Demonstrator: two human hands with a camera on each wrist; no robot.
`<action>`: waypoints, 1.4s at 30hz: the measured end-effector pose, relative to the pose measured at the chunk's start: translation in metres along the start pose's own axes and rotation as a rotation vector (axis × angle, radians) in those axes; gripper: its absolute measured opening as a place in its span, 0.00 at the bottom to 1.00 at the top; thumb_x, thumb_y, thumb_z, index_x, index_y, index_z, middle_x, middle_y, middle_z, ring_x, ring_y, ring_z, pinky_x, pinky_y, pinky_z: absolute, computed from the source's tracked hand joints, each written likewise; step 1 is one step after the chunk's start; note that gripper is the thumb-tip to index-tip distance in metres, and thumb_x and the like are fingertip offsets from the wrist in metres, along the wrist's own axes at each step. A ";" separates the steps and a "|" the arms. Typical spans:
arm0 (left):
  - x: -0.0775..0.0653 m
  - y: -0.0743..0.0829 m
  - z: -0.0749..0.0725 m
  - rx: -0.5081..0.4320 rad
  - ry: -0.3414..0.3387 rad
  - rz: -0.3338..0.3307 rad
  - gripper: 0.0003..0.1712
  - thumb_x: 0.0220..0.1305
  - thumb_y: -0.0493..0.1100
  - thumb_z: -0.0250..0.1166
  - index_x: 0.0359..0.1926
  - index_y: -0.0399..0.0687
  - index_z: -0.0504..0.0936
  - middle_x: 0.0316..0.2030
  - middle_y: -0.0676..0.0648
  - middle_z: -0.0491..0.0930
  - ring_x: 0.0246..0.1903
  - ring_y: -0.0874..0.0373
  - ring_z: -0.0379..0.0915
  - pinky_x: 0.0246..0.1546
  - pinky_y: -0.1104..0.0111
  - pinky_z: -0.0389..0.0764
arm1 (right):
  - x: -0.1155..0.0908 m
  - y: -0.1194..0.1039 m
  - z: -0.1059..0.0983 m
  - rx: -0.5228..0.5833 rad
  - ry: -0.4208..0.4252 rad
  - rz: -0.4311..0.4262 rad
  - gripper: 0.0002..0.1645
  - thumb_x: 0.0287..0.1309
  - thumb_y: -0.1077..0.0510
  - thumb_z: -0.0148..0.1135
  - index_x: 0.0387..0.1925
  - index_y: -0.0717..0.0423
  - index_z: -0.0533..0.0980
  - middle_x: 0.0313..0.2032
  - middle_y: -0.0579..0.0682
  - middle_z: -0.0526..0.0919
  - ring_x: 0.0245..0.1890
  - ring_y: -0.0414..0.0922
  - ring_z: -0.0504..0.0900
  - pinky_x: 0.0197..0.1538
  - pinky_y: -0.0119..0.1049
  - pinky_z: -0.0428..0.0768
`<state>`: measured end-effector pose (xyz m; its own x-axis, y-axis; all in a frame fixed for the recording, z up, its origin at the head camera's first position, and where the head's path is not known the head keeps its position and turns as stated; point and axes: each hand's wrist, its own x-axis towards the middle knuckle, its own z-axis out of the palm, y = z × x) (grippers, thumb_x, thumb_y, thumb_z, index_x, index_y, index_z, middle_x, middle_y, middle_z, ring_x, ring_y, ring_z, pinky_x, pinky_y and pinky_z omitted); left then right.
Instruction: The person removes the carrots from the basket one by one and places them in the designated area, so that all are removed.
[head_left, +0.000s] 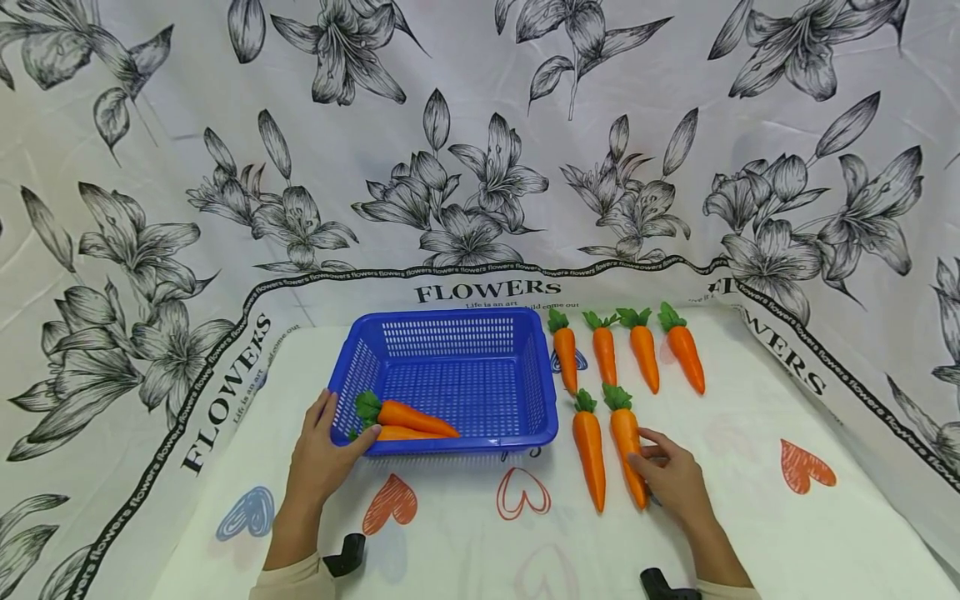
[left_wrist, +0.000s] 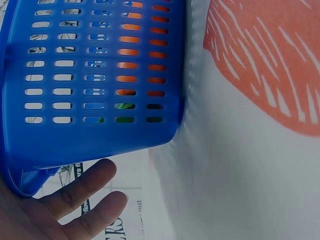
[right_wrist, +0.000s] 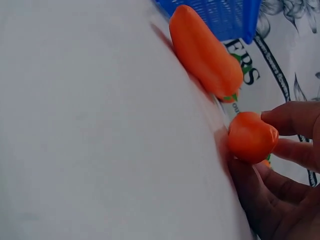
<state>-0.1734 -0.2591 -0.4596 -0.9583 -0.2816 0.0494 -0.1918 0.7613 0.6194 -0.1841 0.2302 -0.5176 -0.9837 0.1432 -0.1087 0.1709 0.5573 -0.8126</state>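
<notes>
A blue plastic basket (head_left: 442, 443) with slotted walls stands on the cloth. At its near left corner my left hand (head_left: 324, 454) holds the rim, thumb over the front edge and fingers along the outside; two of those fingers (left_wrist: 85, 192) show past the corner in the left wrist view. Two toy carrots, the upper one (head_left: 412, 417) plainly visible, lie inside the basket. To its right, my right hand (head_left: 671, 475) grips a carrot (head_left: 626, 429) between thumb and fingers, its tip toward me. Left of that carrot lies another carrot (head_left: 588, 450), untouched.
Behind the gripped carrot lies a row of several carrots (head_left: 643, 358), leaves pointing away from me. White cloth (head_left: 450, 550) printed with hearts covers the table. A flower-printed curtain (head_left: 480, 100) rises at the back and sides.
</notes>
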 end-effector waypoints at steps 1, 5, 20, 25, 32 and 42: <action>0.000 0.000 0.000 0.001 -0.003 -0.003 0.62 0.53 0.69 0.65 0.76 0.46 0.45 0.75 0.40 0.40 0.68 0.31 0.42 0.60 0.34 0.52 | -0.001 -0.001 0.001 -0.015 0.008 -0.007 0.31 0.59 0.50 0.66 0.62 0.55 0.72 0.43 0.55 0.80 0.40 0.50 0.79 0.33 0.32 0.79; 0.000 0.001 -0.001 0.003 -0.011 -0.012 0.62 0.53 0.70 0.65 0.76 0.47 0.44 0.75 0.39 0.39 0.68 0.31 0.42 0.59 0.34 0.52 | -0.001 -0.004 0.004 -0.047 0.029 -0.014 0.30 0.59 0.52 0.65 0.62 0.56 0.72 0.41 0.54 0.81 0.38 0.49 0.79 0.32 0.32 0.78; 0.000 0.001 -0.001 -0.007 -0.007 -0.005 0.61 0.53 0.69 0.65 0.76 0.47 0.45 0.74 0.39 0.39 0.68 0.31 0.42 0.59 0.34 0.53 | -0.004 -0.009 -0.001 -0.067 0.017 0.019 0.35 0.58 0.49 0.66 0.65 0.55 0.69 0.45 0.55 0.80 0.40 0.50 0.78 0.29 0.32 0.80; 0.000 0.001 0.000 -0.009 -0.004 -0.002 0.61 0.54 0.68 0.66 0.76 0.47 0.46 0.74 0.39 0.40 0.68 0.30 0.43 0.59 0.34 0.53 | -0.008 -0.012 -0.008 -0.073 0.012 0.036 0.37 0.59 0.45 0.65 0.66 0.53 0.68 0.48 0.56 0.79 0.44 0.51 0.78 0.37 0.38 0.82; 0.000 0.002 -0.001 -0.003 -0.001 -0.002 0.61 0.53 0.68 0.66 0.76 0.46 0.45 0.74 0.39 0.40 0.68 0.30 0.43 0.59 0.33 0.52 | -0.012 -0.021 -0.022 -0.016 0.035 0.035 0.38 0.60 0.42 0.64 0.68 0.51 0.67 0.51 0.58 0.78 0.47 0.53 0.78 0.42 0.41 0.81; -0.001 0.001 -0.001 -0.004 -0.012 -0.003 0.62 0.53 0.69 0.65 0.76 0.46 0.44 0.75 0.40 0.39 0.68 0.31 0.42 0.59 0.34 0.52 | -0.022 -0.042 -0.041 0.121 0.105 -0.057 0.39 0.61 0.45 0.65 0.68 0.54 0.66 0.53 0.62 0.76 0.47 0.54 0.76 0.36 0.27 0.81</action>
<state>-0.1730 -0.2584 -0.4581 -0.9602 -0.2765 0.0386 -0.1933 0.7580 0.6229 -0.1674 0.2374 -0.4575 -0.9793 0.2024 -0.0053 0.1008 0.4649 -0.8796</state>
